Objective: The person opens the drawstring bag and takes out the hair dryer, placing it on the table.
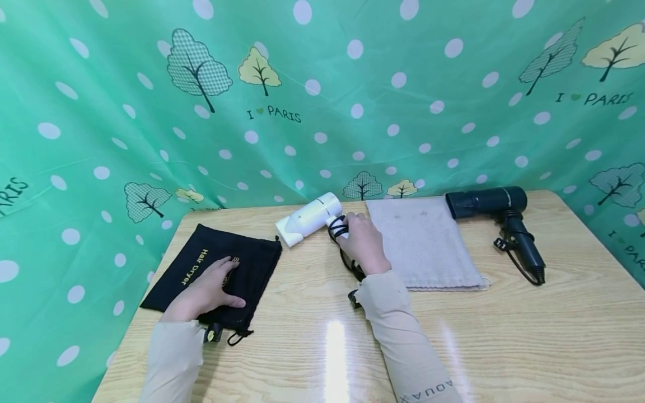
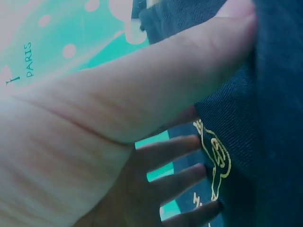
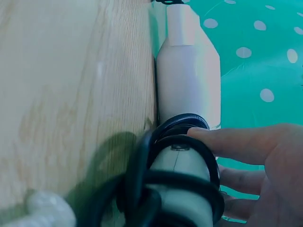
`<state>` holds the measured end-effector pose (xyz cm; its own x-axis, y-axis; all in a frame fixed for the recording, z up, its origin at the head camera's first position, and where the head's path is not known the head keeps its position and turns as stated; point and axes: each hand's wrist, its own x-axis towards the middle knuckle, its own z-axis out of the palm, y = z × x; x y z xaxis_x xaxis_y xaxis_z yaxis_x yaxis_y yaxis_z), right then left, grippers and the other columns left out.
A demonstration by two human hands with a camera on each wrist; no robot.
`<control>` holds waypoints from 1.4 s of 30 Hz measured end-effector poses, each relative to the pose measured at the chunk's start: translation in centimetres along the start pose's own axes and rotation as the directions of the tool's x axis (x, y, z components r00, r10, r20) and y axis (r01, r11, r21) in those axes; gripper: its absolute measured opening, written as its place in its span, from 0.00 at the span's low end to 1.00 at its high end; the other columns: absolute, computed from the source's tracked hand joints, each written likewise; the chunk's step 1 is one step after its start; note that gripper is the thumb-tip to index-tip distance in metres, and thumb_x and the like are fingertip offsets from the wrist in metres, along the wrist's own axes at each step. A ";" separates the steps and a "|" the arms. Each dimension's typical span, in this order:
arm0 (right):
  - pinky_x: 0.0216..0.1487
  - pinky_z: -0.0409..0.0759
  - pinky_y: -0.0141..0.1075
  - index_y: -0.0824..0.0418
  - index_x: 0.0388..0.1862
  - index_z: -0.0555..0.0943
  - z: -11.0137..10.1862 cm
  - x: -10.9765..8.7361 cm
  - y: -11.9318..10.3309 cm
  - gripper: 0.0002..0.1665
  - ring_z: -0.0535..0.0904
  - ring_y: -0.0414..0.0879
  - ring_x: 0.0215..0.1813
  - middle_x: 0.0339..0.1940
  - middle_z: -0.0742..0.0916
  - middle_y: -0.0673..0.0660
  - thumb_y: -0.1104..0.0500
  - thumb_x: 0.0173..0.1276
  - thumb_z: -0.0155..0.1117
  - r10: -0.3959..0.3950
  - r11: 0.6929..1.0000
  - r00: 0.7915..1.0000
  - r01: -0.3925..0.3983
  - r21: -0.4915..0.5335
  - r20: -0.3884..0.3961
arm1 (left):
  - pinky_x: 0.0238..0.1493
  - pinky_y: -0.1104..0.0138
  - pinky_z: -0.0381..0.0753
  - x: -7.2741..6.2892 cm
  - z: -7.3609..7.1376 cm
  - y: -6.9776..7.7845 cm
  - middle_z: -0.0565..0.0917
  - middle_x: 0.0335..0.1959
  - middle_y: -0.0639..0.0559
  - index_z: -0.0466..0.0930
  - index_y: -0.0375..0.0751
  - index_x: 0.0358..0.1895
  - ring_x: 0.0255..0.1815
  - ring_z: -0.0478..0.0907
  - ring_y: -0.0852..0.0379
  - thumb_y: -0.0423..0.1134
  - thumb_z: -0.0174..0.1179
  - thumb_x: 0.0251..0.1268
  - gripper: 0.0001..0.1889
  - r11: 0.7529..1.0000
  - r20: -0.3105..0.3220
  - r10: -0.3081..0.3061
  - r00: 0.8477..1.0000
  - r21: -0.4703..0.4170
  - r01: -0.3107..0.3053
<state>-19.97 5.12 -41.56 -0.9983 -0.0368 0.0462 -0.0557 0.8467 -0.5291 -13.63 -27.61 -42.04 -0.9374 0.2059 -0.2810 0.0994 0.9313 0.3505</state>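
Observation:
A white hair dryer (image 1: 308,219) lies near the back edge of the table. My right hand (image 1: 366,242) grips its handle, which has a black cord (image 3: 137,165) wound around it. In the right wrist view the thumb rests against the cord, and the other fingers are at the handle's far side, partly hidden. My left hand (image 1: 208,290) rests on a black drawstring pouch (image 1: 176,274) printed "Hair Dryer", its fingers spread. The left wrist view shows those fingertips touching the dark cloth beside the gold print (image 2: 218,156).
A light grey cloth bag (image 1: 418,240) lies flat to the right of the right hand. Farther right is a black hair dryer (image 1: 489,201), its nozzle over the bag's corner and its cord folded along the handle. A green polka-dot curtain (image 1: 322,112) hangs behind the wooden table (image 1: 504,347).

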 end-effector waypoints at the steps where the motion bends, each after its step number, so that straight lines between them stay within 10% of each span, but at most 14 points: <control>1: 0.44 0.83 0.49 0.65 0.53 0.79 0.0 0.0 0.0 0.22 0.80 0.54 0.47 0.47 0.83 0.62 0.56 0.63 0.72 0.002 1.000 1.000 -0.002 0.001 -0.002 | 0.68 0.37 0.62 0.0 0.0 0.0 0.55 0.74 0.24 0.64 0.27 0.70 0.74 0.52 0.26 0.49 0.79 0.44 0.52 1.000 0.006 0.011 1.000 -0.003 -0.011; 12: 0.42 0.83 0.48 0.66 0.50 0.79 -0.5 -0.1 0.2 0.22 0.80 0.54 0.44 0.45 0.82 0.63 0.53 0.65 0.70 -0.007 1.000 1.000 0.007 0.000 0.020 | 0.64 0.35 0.65 -0.5 -0.3 0.5 0.56 0.77 0.31 0.67 0.36 0.71 0.75 0.54 0.29 0.48 0.77 0.48 0.46 0.998 0.052 0.060 0.997 -0.007 -0.060; 22: 0.51 0.82 0.52 0.65 0.69 0.70 -1.0 -0.1 -0.1 0.36 0.75 0.57 0.57 0.59 0.77 0.66 0.53 0.66 0.70 -0.081 0.996 0.991 0.085 -0.028 0.108 | 0.63 0.34 0.66 0.2 0.5 2.0 0.62 0.73 0.29 0.65 0.36 0.72 0.73 0.60 0.29 0.66 0.63 0.60 0.46 0.998 -0.147 0.043 0.988 0.048 -0.036; 42: 0.46 0.83 0.54 0.61 0.70 0.67 -0.9 -0.2 0.1 0.39 0.80 0.59 0.53 0.57 0.79 0.66 0.54 0.64 0.73 -0.059 0.998 0.991 0.063 -0.024 0.119 | 0.65 0.35 0.65 0.7 2.0 3.5 0.63 0.73 0.29 0.72 0.41 0.69 0.72 0.58 0.27 0.57 0.70 0.58 0.39 0.993 -0.100 0.074 0.992 0.096 -0.065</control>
<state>-19.73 5.66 -40.89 -0.9884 -0.1500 -0.0238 -0.1176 0.8552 -0.5049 -13.23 -23.60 -42.79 -0.9561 0.2434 -0.1633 0.1914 0.9404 0.2810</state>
